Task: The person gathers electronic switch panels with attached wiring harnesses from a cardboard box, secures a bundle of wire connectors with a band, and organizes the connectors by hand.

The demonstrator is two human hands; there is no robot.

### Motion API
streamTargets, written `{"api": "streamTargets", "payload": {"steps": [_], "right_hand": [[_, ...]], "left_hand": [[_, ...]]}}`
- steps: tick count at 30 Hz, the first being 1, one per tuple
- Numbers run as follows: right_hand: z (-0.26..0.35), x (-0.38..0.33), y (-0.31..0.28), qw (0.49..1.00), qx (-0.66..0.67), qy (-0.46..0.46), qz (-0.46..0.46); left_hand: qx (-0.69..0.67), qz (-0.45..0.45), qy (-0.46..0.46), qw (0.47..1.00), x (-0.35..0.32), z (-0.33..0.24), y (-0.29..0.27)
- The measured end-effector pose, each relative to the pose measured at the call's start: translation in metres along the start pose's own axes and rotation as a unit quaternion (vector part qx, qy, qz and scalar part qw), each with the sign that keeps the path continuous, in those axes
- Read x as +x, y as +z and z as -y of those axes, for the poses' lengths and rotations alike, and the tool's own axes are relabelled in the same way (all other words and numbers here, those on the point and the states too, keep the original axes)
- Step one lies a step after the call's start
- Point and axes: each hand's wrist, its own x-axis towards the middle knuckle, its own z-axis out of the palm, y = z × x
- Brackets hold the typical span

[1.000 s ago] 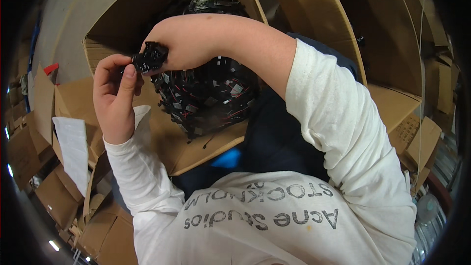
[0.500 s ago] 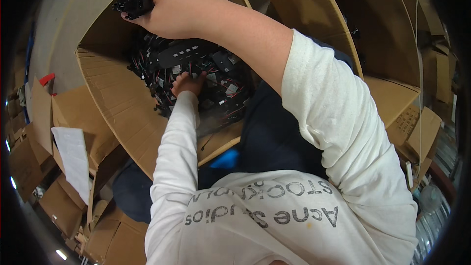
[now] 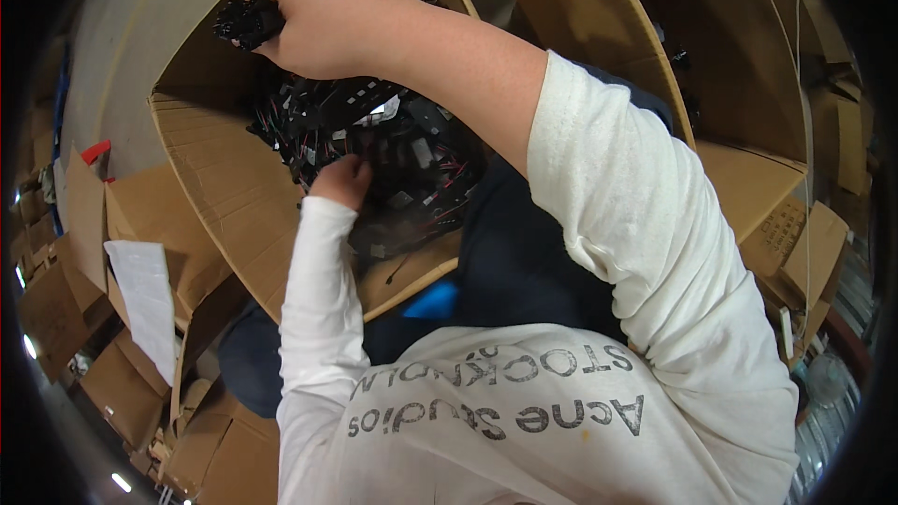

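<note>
A large open cardboard box [image 3: 215, 168] holds a heap of black plastic parts with thin red and green wires [image 3: 421, 150]. My right hand [image 3: 313, 19] is raised over the box's far left side, closed around a cluster of black plastic parts [image 3: 248, 21]. Down at the near left of the heap, my left hand [image 3: 341, 180] has its fingers curled in. Whatever it may grip among the dark pieces is hidden. A flat black part with a row of slots [image 3: 351, 103] lies on the heap beyond that hand, partly under my right forearm.
To the right stands another open cardboard box [image 3: 720, 56] with a few dark pieces inside. A white sheet [image 3: 145, 299] hangs over cardboard at the left, near a red object [image 3: 95, 151]. Flattened and stacked cartons [image 3: 122, 388] crowd the lower left. My dark-trousered leg [image 3: 524, 243] presses beside the box.
My left hand has drawn back slightly toward me and its fingers have curled closed. The right hand stays raised with the black parts, shifted only a little.
</note>
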Motion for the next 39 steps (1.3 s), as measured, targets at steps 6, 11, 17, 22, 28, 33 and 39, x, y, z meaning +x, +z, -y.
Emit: {"api": "streamTargets", "payload": {"steps": [6,11,17,22,28,33,39], "right_hand": [[0.000,-0.001,-0.001,1.000,-0.001,-0.005,0.001],[0.002,-0.001,0.004,0.992,-0.024,-0.059,0.111],[0.011,-0.007,0.012,0.969,0.090,-0.086,0.215],[0.020,-0.009,-0.011,0.959,0.044,0.035,0.276],[0.006,0.000,0.005,0.988,-0.087,0.047,0.121],[-0.006,0.001,-0.001,0.996,-0.090,-0.003,0.006],[0.005,0.002,-0.002,0.994,-0.023,0.094,0.048]], "left_hand": [[-0.041,-0.035,-0.047,0.997,-0.068,-0.055,-0.158],[0.038,-0.161,-0.052,0.985,-0.083,-0.082,-0.190],[-0.267,-0.352,0.200,0.874,-0.070,-0.096,-0.167],[-0.407,-0.378,0.239,0.797,-0.038,-0.090,-0.143],[-0.107,-0.148,0.105,0.978,0.048,0.017,0.003],[0.142,-0.075,0.039,0.986,0.069,-0.016,0.119],[0.300,-0.028,-0.007,0.953,0.085,-0.014,0.130]]}}
